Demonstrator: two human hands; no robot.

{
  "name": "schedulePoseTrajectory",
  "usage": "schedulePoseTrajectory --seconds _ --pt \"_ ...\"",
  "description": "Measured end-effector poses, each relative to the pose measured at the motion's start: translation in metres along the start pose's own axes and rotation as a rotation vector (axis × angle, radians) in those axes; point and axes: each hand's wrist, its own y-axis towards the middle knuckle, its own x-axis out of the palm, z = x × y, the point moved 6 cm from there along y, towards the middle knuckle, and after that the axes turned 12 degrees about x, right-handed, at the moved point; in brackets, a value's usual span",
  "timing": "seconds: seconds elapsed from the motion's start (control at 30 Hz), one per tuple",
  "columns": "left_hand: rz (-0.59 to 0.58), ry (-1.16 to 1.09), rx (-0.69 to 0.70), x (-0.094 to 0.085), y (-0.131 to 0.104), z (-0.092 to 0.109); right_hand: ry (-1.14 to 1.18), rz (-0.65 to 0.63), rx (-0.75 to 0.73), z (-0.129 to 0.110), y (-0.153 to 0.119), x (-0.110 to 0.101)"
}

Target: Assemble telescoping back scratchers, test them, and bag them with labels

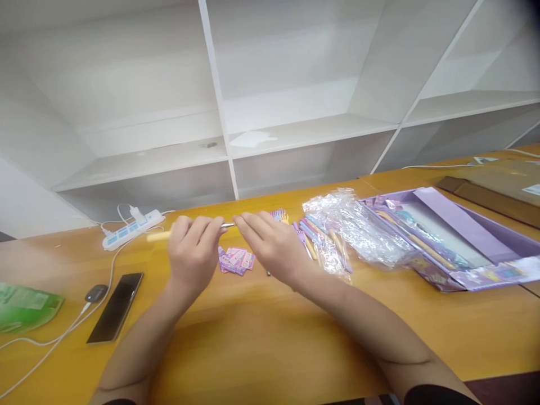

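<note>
Yellow-handled rod (158, 237), seen in the head view, held above a wooden table (261, 343), well left of an open purple box (493, 233); left hand (192, 256) grips it, right hand (272, 244) pinches its metal part (228, 225). White shelving (295, 67) stands behind the box.

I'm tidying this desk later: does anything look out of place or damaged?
No spill or damage stands out. The untidy bits are the crumpled clear plastic wrapping beside the open purple box, and the small pink cards in an uneven, overlapping pile, seen between the left hand and right hand.
</note>
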Motion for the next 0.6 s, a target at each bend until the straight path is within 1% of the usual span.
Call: schedulePoseTrajectory --seconds 0.03,0.1,0.17,0.2,0.23,0.27,0.3,0.37,0.4,0.43,0.47,0.5,0.53,0.57,0.6 --pt "-0.016 -0.017 0.000 0.004 -0.001 0.003 -0.009 -0.052 0.002 -0.006 -0.001 0.004" --pt "-0.063 -0.090 -0.010 0.012 -0.003 0.003 0.011 -0.161 0.021 -0.007 0.001 0.008" --pt "-0.153 -0.215 -0.061 0.021 -0.006 -0.002 0.106 -0.278 0.049 0.005 0.006 0.004" --pt "-0.207 -0.273 -0.102 0.025 -0.009 -0.006 0.160 -0.336 0.090 0.017 0.010 0.000" --pt "-0.258 -0.315 -0.146 0.028 -0.011 -0.010 0.207 -0.388 0.151 0.033 0.014 -0.006" --pt "-0.300 -0.336 -0.185 0.031 -0.013 -0.013 0.234 -0.431 0.246 0.055 0.016 -0.011" --pt "-0.332 -0.340 -0.213 0.033 -0.014 -0.015 0.205 -0.468 0.365 0.080 0.016 -0.014" --pt "-0.378 -0.326 -0.234 0.035 -0.016 -0.017 0.013 -0.467 0.636 0.141 0.010 -0.021" --pt "-0.402 -0.322 -0.240 0.037 -0.017 -0.017 -0.123 -0.492 0.790 0.173 0.001 -0.021" --pt "-0.426 -0.321 -0.248 0.039 -0.018 -0.017 -0.255 -0.570 0.952 0.204 -0.012 -0.018" --pt "-0.449 -0.320 -0.256 0.041 -0.020 -0.017 -0.343 -0.709 1.093 0.230 -0.029 -0.012" --pt "-0.469 -0.321 -0.264 0.043 -0.021 -0.017 -0.361 -0.799 1.169 0.251 -0.043 -0.005" --pt "-0.484 -0.324 -0.271 0.045 -0.022 -0.017 -0.349 -0.871 1.209 0.267 -0.056 0.002" --pt "-0.498 -0.330 -0.275 0.047 -0.024 -0.016 -0.322 -0.953 1.250 0.280 -0.069 0.009" --pt "-0.512 -0.339 -0.276 0.048 -0.025 -0.016 -0.298 -1.008 1.279 0.291 -0.081 0.015"
